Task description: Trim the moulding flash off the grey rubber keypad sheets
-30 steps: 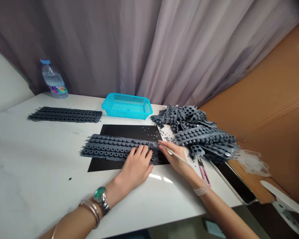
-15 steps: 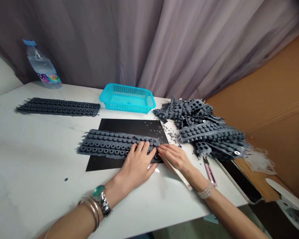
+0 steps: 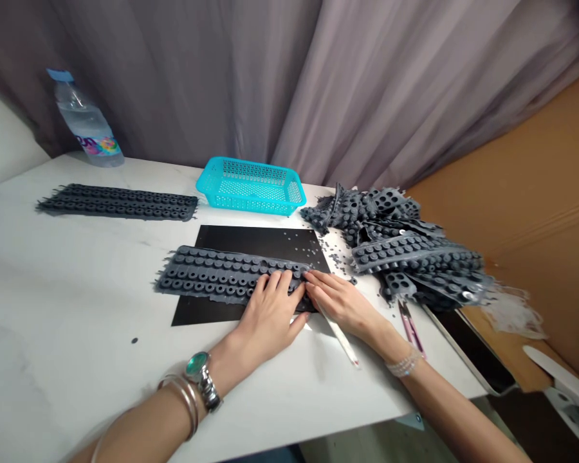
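A grey rubber strip studded with round rings (image 3: 212, 273) lies on a black mat (image 3: 265, 244) in the middle of the white table (image 3: 77, 308). My left hand (image 3: 267, 315) rests flat on the strip's right end, fingers stretched out. My right hand (image 3: 340, 302) lies beside it with its fingertips on the strip's right edge, and a thin white stick (image 3: 340, 334) runs under the palm and out toward me. Whether the fingers grip the stick is hidden.
A turquoise plastic basket (image 3: 251, 186) stands behind the mat. A heap of grey strips (image 3: 405, 254) lies at the right, with small pink snips (image 3: 410, 321) in front. Another strip (image 3: 118, 202) and a water bottle (image 3: 84, 122) are at the far left. Small grey bits dot the mat.
My right hand has turned palm down and lowered onto the strip's end, and the white stick now points toward me. The left hand has stayed on the strip. The view has shifted slightly.
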Tool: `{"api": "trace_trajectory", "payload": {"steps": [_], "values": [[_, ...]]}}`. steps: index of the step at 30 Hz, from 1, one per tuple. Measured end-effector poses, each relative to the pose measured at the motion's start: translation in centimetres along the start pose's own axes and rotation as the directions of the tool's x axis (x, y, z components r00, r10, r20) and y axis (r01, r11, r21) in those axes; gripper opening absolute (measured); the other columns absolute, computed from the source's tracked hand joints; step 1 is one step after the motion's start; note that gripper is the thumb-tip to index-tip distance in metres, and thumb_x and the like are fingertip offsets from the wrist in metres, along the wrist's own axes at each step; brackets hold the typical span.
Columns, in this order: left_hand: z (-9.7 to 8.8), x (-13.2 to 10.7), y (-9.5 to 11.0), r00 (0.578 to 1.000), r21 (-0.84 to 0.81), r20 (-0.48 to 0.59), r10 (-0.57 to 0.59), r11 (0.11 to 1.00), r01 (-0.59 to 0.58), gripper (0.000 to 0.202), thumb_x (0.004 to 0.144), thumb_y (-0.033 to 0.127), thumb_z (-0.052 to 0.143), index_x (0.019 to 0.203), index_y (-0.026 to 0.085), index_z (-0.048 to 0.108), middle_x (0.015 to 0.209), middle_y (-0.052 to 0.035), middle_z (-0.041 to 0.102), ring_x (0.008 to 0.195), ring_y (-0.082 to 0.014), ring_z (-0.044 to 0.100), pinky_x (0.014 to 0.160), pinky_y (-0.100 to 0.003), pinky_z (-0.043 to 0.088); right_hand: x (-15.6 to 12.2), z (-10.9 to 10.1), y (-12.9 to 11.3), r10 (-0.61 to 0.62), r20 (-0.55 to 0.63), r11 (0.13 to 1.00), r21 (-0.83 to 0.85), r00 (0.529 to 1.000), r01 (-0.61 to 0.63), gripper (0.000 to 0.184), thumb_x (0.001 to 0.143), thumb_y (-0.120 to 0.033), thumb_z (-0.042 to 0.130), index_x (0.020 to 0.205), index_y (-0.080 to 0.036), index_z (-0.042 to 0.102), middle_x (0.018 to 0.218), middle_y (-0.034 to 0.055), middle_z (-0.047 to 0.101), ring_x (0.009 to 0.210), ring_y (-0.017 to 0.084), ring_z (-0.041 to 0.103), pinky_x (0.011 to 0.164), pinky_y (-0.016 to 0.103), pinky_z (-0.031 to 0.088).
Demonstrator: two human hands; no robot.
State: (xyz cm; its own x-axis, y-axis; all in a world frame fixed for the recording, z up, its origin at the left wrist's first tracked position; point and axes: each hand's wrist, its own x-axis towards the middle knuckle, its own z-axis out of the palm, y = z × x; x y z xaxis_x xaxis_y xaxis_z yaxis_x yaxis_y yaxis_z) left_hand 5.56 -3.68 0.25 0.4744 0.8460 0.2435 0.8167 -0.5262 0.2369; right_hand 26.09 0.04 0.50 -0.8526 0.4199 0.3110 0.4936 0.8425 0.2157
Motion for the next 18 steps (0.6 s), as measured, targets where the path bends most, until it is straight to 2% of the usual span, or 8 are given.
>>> {"api": "trace_trajectory", "payload": {"steps": [4, 6, 8, 10, 11, 12, 15, 18], "values": [[-0.1, 0.0, -0.1, 1.0, -0.016, 0.005, -0.003, 1.0, 0.003, 0.041, 0.092, 0.042, 0.052, 0.127, 0.021, 0.057, 0.126, -0.0143, 0.052, 0.118, -0.0318, 0.046, 0.099, -0.048, 0.039, 0.0, 0.3, 0.0, 0.04, 0.009, 0.995, 0.086, 0.999, -0.04, 0.025, 0.099, -0.014, 0.039, 0.114, -0.009, 0.059, 0.127, 0.0218, 0.061, 0.121, 0.029, 0.057, 0.095, 0.044, 0.056], [-0.2, 0.0, -0.2, 1.0, -0.023, 0.007, -0.001, 1.0, 0.002, 0.043, 0.091, 0.042, 0.053, 0.129, 0.023, 0.056, 0.125, -0.0139, 0.052, 0.119, -0.0315, 0.045, 0.098, -0.048, 0.04, -0.2, 0.7, 0.4, 0.182, -0.063, 0.967, 0.193, 0.981, -0.167, 0.025, 0.1, -0.017, 0.037, 0.114, -0.015, 0.058, 0.126, 0.0189, 0.062, 0.119, 0.027, 0.058, 0.093, 0.042, 0.056], [-0.3, 0.0, -0.3, 1.0, -0.03, 0.004, -0.002, 1.0, 0.002, 0.044, 0.091, 0.042, 0.053, 0.131, 0.024, 0.055, 0.125, -0.0133, 0.053, 0.12, -0.0312, 0.045, 0.098, -0.048, 0.04, -0.7, 1.2, 1.1, 0.473, -0.161, 0.859, 0.305, 0.866, -0.412, 0.024, 0.101, -0.023, 0.037, 0.113, -0.018, 0.057, 0.118, 0.0157, 0.065, 0.108, 0.025, 0.064, 0.087, 0.04, 0.057], [-0.2, 0.0, -0.3, 1.0, -0.027, 0.001, 0.0, 1.0, 0.0, 0.044, 0.092, 0.042, 0.052, 0.133, 0.025, 0.054, 0.127, -0.0133, 0.053, 0.121, -0.0314, 0.045, 0.098, -0.047, 0.04, -1.2, 1.4, 1.8, 0.716, -0.18, 0.683, 0.377, 0.674, -0.625, 0.024, 0.101, -0.032, 0.038, 0.113, -0.02, 0.056, 0.106, 0.0123, 0.069, 0.096, 0.024, 0.068, 0.082, 0.04, 0.057], [-0.2, -0.1, -0.2, 1.0, -0.02, -0.001, 0.004, 1.0, -0.004, 0.045, 0.092, 0.042, 0.051, 0.134, 0.025, 0.053, 0.127, -0.0136, 0.053, 0.121, -0.0316, 0.045, 0.098, -0.048, 0.04, -1.4, 1.4, 2.1, 0.775, -0.167, 0.62, 0.384, 0.609, -0.684, 0.026, 0.101, -0.036, 0.039, 0.112, -0.021, 0.057, 0.103, 0.0114, 0.069, 0.094, 0.025, 0.068, 0.083, 0.041, 0.056], [-0.2, -0.1, -0.2, 1.0, -0.009, -0.004, 0.01, 1.0, -0.01, 0.046, 0.093, 0.042, 0.051, 0.135, 0.024, 0.052, 0.128, -0.014, 0.053, 0.12, -0.0318, 0.045, 0.098, -0.048, 0.04, -1.7, 1.3, 2.3, 0.793, -0.152, 0.598, 0.378, 0.59, -0.706, 0.029, 0.101, -0.039, 0.038, 0.111, -0.021, 0.059, 0.105, 0.0114, 0.069, 0.098, 0.026, 0.066, 0.086, 0.043, 0.054], [-0.1, -0.3, 0.1, 0.999, 0.036, -0.017, 0.031, 0.999, -0.031, 0.048, 0.094, 0.04, 0.049, 0.138, 0.02, 0.048, 0.129, -0.0149, 0.055, 0.12, -0.0312, 0.047, 0.099, -0.047, 0.038, -1.9, 0.8, 2.1, 0.725, -0.194, 0.678, 0.366, 0.661, -0.637, 0.043, 0.103, -0.041, 0.025, 0.114, -0.023, 0.062, 0.12, 0.0114, 0.065, 0.119, 0.029, 0.057, 0.1, 0.049, 0.046], [0.0, -0.5, 0.5, 0.999, 0.063, -0.025, 0.037, 0.997, -0.035, 0.047, 0.095, 0.036, 0.046, 0.137, 0.014, 0.048, 0.127, -0.0152, 0.057, 0.119, -0.0303, 0.048, 0.101, -0.047, 0.036, -1.3, 0.2, 0.9, 0.681, -0.191, 0.707, 0.421, 0.707, -0.568, 0.046, 0.103, -0.043, 0.023, 0.123, -0.023, 0.06, 0.119, 0.0105, 0.066, 0.114, 0.027, 0.06, 0.098, 0.047, 0.049]]}}
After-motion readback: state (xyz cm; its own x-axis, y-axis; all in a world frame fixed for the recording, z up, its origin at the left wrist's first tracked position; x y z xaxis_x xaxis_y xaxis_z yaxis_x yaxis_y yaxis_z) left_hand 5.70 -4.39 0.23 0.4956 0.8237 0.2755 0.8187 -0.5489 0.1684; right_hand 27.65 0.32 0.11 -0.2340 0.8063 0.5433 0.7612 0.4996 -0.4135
